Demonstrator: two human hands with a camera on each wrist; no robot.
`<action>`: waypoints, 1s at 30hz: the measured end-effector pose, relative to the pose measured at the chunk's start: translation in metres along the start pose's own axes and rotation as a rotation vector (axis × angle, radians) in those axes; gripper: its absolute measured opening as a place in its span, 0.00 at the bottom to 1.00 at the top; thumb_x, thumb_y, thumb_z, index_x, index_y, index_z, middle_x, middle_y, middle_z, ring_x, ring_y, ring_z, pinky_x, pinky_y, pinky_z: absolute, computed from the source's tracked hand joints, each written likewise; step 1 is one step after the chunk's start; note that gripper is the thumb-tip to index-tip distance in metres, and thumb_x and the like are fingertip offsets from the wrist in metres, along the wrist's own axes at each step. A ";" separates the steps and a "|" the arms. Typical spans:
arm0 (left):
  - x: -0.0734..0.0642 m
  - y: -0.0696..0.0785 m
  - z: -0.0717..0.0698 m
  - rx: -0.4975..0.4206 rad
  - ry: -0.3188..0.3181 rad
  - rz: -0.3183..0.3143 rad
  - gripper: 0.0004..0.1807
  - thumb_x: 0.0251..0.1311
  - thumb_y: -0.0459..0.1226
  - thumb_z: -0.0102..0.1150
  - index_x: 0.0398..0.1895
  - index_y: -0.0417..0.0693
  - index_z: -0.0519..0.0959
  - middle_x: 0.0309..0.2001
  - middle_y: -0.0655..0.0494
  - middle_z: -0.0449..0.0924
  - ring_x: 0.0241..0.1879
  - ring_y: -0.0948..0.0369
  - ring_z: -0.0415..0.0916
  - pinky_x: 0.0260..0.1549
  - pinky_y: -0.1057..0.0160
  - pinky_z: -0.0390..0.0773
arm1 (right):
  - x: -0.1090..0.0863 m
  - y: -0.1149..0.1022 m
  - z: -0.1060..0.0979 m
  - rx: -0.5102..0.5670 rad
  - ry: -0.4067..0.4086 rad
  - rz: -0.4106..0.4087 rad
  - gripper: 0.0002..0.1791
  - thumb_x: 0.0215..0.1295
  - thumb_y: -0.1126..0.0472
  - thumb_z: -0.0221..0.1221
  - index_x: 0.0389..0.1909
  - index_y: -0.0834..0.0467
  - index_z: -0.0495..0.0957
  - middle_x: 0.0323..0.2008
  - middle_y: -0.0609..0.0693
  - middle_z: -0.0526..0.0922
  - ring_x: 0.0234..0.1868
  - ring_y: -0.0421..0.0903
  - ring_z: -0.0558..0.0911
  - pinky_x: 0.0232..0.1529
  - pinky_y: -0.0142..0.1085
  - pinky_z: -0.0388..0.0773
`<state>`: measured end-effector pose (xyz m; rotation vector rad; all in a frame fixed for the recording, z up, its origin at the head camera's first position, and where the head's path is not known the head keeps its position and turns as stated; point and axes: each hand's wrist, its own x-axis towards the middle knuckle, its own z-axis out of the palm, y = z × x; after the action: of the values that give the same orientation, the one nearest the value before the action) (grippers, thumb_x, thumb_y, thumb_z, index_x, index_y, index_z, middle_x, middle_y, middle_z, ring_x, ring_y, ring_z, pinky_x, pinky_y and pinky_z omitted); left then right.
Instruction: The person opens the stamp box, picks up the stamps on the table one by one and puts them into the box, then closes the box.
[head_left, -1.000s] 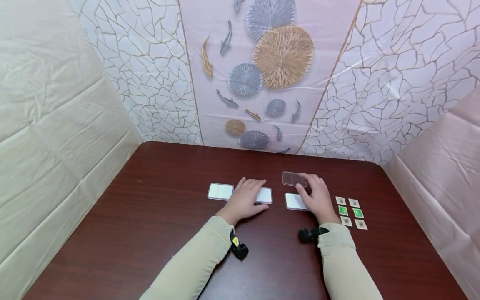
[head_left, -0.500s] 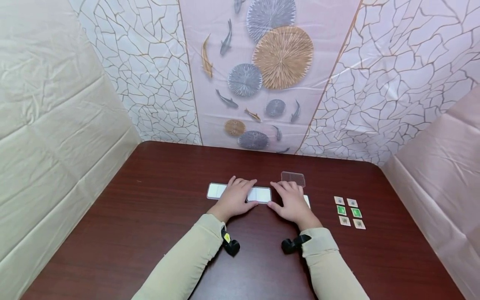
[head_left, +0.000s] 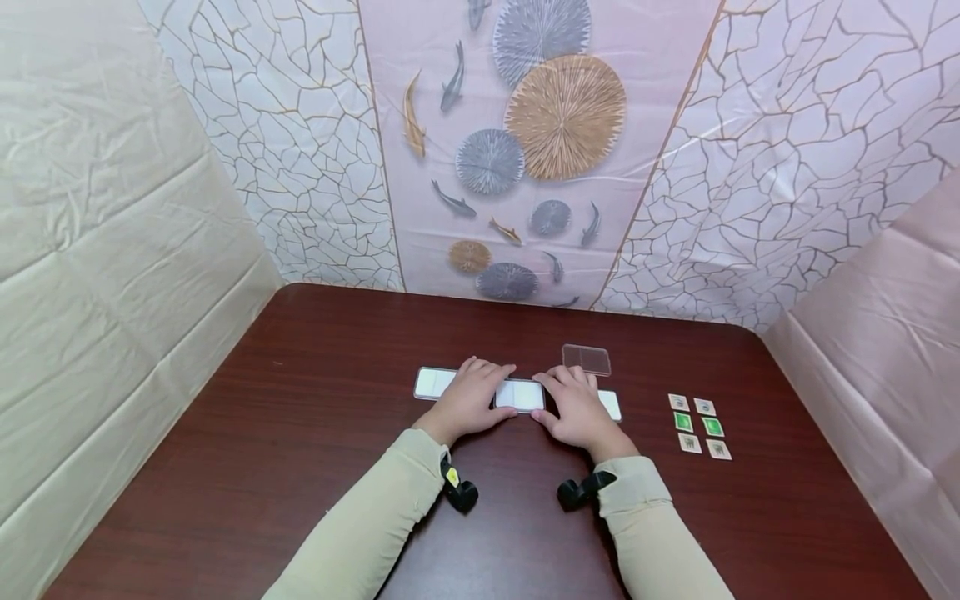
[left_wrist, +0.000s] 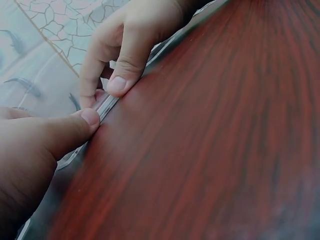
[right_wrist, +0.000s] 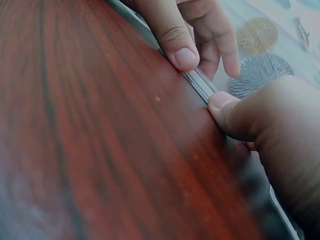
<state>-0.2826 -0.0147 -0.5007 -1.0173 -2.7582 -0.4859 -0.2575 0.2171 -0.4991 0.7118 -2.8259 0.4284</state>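
Note:
In the head view, three flat white rectangular cases with clear rims lie in a row. My left hand (head_left: 467, 398) and right hand (head_left: 579, 410) hold the middle white case (head_left: 519, 396) at its opposite ends. Each hand's thumb is on the near edge, with the fingers over the far edge. Both wrist views show the two thumbs close together on the case's thin clear edge (left_wrist: 106, 108). My left hand partly covers the left white case (head_left: 432, 382); my right hand partly hides the right white case (head_left: 611, 405).
A clear rectangular plate (head_left: 587, 360) lies behind the right case. To the right, several small square tiles (head_left: 682, 422) sit in two columns, the middle pair green. Patterned cloth (head_left: 510, 167) hangs behind the dark wooden table (head_left: 300, 350).
My right hand has left the right case and moved left to the middle one. My left hand has shifted slightly left. The middle case has come slightly nearer, out of line with the others.

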 end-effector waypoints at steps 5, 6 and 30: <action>0.000 0.000 -0.001 -0.007 -0.004 0.013 0.41 0.61 0.57 0.66 0.73 0.47 0.69 0.62 0.52 0.78 0.63 0.54 0.69 0.73 0.47 0.55 | 0.000 -0.001 -0.002 0.018 -0.013 -0.004 0.31 0.64 0.49 0.65 0.65 0.59 0.75 0.55 0.57 0.76 0.56 0.57 0.69 0.56 0.55 0.61; 0.000 -0.001 -0.001 -0.006 -0.001 0.016 0.41 0.61 0.57 0.66 0.72 0.47 0.69 0.62 0.52 0.78 0.63 0.53 0.69 0.73 0.47 0.55 | 0.000 -0.001 -0.002 0.018 -0.017 -0.004 0.31 0.65 0.49 0.65 0.66 0.60 0.74 0.55 0.57 0.76 0.56 0.57 0.69 0.56 0.55 0.61; 0.000 0.000 -0.002 0.030 -0.013 0.015 0.42 0.61 0.58 0.65 0.73 0.48 0.68 0.63 0.53 0.78 0.64 0.55 0.70 0.72 0.48 0.57 | 0.002 -0.002 -0.004 0.028 -0.031 -0.017 0.32 0.64 0.50 0.66 0.65 0.60 0.74 0.55 0.59 0.77 0.56 0.59 0.70 0.57 0.58 0.61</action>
<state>-0.2820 -0.0154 -0.4984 -1.0370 -2.7584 -0.4362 -0.2576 0.2157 -0.4946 0.7533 -2.8463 0.4585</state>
